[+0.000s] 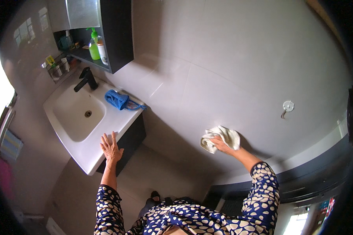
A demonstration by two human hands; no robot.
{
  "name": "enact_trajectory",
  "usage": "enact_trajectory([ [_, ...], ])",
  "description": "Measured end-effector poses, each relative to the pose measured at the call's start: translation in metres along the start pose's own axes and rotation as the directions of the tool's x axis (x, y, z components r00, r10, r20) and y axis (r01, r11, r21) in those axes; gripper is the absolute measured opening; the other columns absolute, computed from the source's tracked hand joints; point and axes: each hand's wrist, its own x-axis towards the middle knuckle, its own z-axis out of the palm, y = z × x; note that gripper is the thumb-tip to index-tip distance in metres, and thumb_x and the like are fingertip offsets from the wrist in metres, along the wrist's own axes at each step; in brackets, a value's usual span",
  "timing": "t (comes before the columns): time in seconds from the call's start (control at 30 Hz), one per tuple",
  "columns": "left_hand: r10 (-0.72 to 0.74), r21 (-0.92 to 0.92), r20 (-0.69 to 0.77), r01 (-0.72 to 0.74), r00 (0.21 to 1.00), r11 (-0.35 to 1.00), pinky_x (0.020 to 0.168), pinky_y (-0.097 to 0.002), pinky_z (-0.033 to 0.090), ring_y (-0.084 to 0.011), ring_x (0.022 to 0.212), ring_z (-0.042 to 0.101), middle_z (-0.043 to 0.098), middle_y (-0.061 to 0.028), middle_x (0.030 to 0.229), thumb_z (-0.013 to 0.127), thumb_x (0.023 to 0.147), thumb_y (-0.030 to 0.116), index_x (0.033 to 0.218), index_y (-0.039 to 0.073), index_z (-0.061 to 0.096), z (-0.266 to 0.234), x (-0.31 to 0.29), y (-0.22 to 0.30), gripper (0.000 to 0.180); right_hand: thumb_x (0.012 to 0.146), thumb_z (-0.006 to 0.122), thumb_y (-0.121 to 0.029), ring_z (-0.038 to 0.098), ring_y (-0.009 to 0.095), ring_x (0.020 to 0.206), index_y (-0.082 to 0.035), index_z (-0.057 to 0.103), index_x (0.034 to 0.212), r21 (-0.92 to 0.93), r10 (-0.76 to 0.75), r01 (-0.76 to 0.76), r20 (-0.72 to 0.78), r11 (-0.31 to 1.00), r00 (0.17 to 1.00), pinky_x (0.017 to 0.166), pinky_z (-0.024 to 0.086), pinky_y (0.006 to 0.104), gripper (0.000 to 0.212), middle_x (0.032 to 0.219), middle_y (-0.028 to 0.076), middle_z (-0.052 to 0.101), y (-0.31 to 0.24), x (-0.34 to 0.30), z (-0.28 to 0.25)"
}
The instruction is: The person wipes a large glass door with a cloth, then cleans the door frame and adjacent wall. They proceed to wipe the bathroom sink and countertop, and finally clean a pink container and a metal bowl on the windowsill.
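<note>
My left hand (pixel 111 149) rests with spread fingers on the near edge of the white washbasin (pixel 96 143). My right hand (pixel 222 146) presses a cream cloth (pixel 228 136) against the pale tiled wall (pixel 184 98); the bunched fabric covers part of the fingers. On the basin's right-hand rim lies a crumpled blue cloth (pixel 117 100) with a loop trailing over the edge. A black faucet (pixel 86 79) stands at the back of the basin.
A dark cabinet (pixel 119 35) juts from the wall above the basin, holding a green pump bottle (pixel 94 47) and a white bottle (pixel 102 53). A wire rack (pixel 58 69) hangs at the left. A hook (pixel 288 106) sticks to the wall, right of the cream cloth.
</note>
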Motion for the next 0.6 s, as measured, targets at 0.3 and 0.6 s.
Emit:
enact_trajectory([
  [0.3,-0.113,0.083,0.109,0.104,0.988,0.991,0.104,-0.0596,0.009,-0.0414,0.136,0.002,0.002,-0.0219,0.147,0.08,0.059,0.033,0.144,0.02,0.003,0.001,-0.021,-0.026,0.115,0.078,0.057,-0.025,0.033,0.024,0.126,-0.027,0.067,0.091,-0.106,0.164,-0.172,-0.077,0.979,0.983,0.104,0.018,0.0546,0.016,0.122,0.0,0.049,0.012,-0.056,-0.042],
  [0.6,-0.083,0.139,0.015,0.08,0.996,0.987,0.103,-0.0611,0.008,-0.042,0.135,0.0,0.003,-0.0233,0.146,0.082,0.049,0.045,0.144,0.017,0.004,0.0,-0.034,-0.01,0.127,0.079,0.059,-0.027,0.03,0.023,0.127,-0.029,0.068,0.087,-0.196,0.151,-0.298,-0.54,0.934,0.828,0.095,0.024,0.0529,0.012,0.119,-0.001,0.046,0.057,0.137,-0.173],
])
